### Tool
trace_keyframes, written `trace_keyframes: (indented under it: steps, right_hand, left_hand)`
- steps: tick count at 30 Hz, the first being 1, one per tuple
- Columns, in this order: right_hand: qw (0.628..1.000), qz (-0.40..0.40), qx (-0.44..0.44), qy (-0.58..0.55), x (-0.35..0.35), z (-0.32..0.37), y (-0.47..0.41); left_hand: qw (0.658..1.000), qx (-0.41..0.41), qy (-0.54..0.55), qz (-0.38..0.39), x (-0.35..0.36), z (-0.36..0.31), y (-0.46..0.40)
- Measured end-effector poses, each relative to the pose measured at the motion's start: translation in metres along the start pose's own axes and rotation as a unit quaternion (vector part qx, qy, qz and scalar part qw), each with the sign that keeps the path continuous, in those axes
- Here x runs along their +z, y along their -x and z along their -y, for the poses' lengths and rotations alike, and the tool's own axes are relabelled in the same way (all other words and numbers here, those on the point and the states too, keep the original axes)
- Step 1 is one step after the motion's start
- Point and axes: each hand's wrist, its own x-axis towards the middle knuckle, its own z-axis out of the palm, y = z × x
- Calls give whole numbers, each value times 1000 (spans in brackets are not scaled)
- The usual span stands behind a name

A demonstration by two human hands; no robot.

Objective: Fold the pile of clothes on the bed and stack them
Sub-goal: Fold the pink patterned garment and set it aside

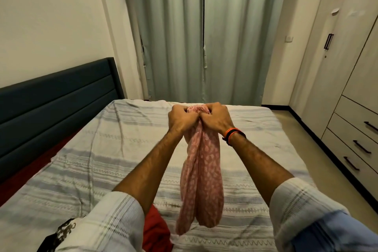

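Head view: both hands were up at centre frame, knuckles touching. The left hand (pixel 182 117) and right hand (pixel 216 116) each had fingers curled tight round the gathered top edge of a pink patterned garment (pixel 201 186), prob. its elastic waistband. The rest hung straight down in two bunched tubes, lower ends above the bed (pixel 106 159), seemingly not touching it.

Step in hand, as I judged it: garment picked up and held by the top, not yet spread or folded. Next move would call for pulling the hands apart to open the waistband flat, then laying it on the sheet w/ legs aligned.

More of the pile sat at 7 o'clock near the body: a red cloth (pixel 155 229) and a black-and-white printed piece (pixel 61 231), both partly hidden by the left sleeve (pixel 114 221).

Room: broad bare striped sheet from 9 to 3 o'clock beyond the hands. Edges to mind: dark headboard (pixel 57 104) at 9, bed's right edge at 3–4 w/ floor and drawers (pixel 356 139) beyond, curtains (pixel 204 32) at 12.
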Motion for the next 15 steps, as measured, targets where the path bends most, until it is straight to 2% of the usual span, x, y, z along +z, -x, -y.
trace_keyframes:
  steps: [6,11,15]
  right_hand:
    - [997,57,-34,-25,0,3,4]
    - [992,106,-55,-50,1,-3,7]
    - [997,58,-51,-21,6,-1,4]
  left_hand:
    - [997,10,17,73,0,-3,1]
    - [978,37,74,191,-10,-3,6]
    - [966,29,90,239,-16,-5,10]
